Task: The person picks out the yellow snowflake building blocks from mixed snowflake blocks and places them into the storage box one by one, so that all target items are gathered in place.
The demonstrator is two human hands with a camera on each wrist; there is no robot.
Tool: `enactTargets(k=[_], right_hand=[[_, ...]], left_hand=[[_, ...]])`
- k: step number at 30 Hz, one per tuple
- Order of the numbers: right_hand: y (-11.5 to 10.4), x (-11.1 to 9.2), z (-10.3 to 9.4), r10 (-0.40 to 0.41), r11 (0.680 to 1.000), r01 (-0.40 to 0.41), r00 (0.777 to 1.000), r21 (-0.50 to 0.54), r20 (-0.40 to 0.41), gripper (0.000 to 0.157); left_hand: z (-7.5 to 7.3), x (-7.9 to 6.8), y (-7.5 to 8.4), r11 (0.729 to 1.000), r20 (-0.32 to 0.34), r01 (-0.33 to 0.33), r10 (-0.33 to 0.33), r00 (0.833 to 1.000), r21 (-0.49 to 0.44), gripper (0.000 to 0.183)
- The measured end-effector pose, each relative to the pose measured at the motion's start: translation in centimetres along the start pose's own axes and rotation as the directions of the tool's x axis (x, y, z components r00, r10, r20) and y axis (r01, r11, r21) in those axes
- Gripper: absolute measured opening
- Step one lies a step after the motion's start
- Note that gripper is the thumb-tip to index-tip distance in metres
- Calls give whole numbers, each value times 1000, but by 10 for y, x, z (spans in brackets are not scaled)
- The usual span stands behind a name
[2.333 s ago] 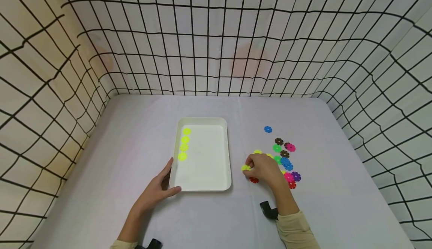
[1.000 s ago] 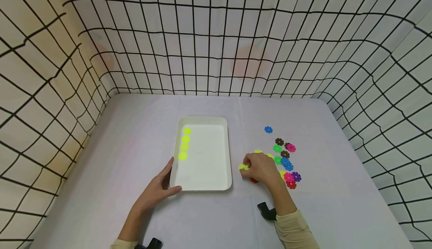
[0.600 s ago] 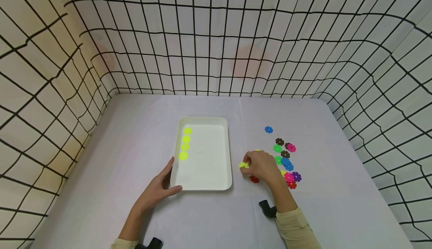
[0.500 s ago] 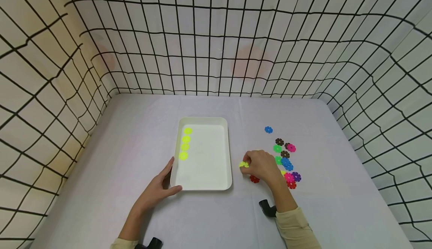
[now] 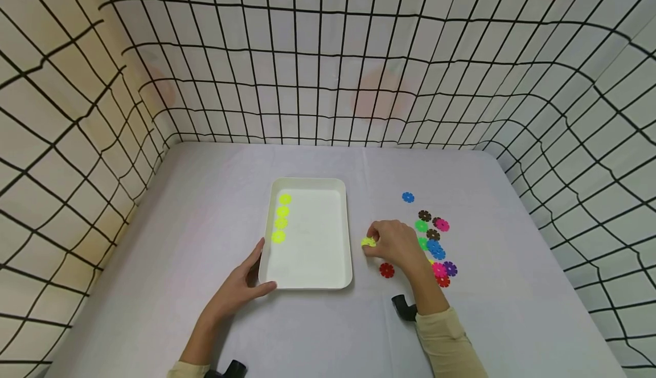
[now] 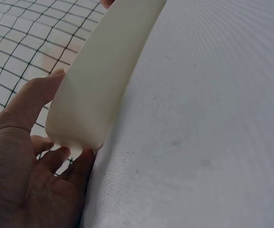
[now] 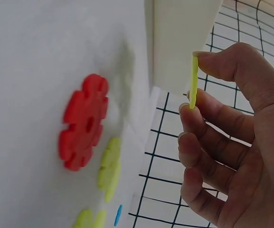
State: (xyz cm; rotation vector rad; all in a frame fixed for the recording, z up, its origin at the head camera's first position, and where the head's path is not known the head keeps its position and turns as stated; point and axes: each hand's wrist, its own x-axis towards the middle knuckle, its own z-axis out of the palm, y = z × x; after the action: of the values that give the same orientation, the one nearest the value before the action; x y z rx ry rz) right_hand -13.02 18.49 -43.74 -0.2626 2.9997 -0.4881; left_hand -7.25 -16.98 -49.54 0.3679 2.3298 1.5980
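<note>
My right hand [image 5: 397,245] pinches a yellow flower-shaped plastic disc [image 5: 368,242] between thumb and fingertips, just right of the tray. Edge-on in the right wrist view, the held disc [image 7: 193,81] stands clear of the cloth. A shallow white tray [image 5: 320,241] lies in the middle, with a column of several yellow discs [image 5: 281,211] along its left side. Its near left corner is gripped by my left hand [image 5: 234,288], thumb on the near rim and fingers along the left side. In the left wrist view, fingertips press the tray's outer wall [image 6: 91,80].
Right of the tray lie loose discs: a red disc [image 5: 386,270], a lone blue disc [image 5: 408,197], a purple disc [image 5: 450,268] and several others, partly overlapping. My right hand hides some yellow ones. A black wire grid [image 5: 328,56] encloses the white-covered table [image 5: 220,179].
My right hand has lifted with the yellow disc and shifted slightly away from me and toward the tray, uncovering the red disc. The left hand and tray stay almost the same.
</note>
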Motion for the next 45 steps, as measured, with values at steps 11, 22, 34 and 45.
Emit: enactTargets(k=[11,22,34,45], right_hand=[[-17,9,-14,-73,997,73,997,13,-29,26],[-42,23,-26,-139,990,139,990,1,-25,24],[-65,44,-36,-216,976,217,975,6,-41,22],[-97,55,-31,-289,954,291,957,70,-41,22]], left_hand=[[0,-1,1,999,-19,25,-25,1000,20,102],[-2,-1,0,999,-12,27,-27,1000,19,102],[-3,-1,0,999,-15,19,-19,1000,29,101],[-1,-1,2,1000,-12,0,0,1000,9,100]])
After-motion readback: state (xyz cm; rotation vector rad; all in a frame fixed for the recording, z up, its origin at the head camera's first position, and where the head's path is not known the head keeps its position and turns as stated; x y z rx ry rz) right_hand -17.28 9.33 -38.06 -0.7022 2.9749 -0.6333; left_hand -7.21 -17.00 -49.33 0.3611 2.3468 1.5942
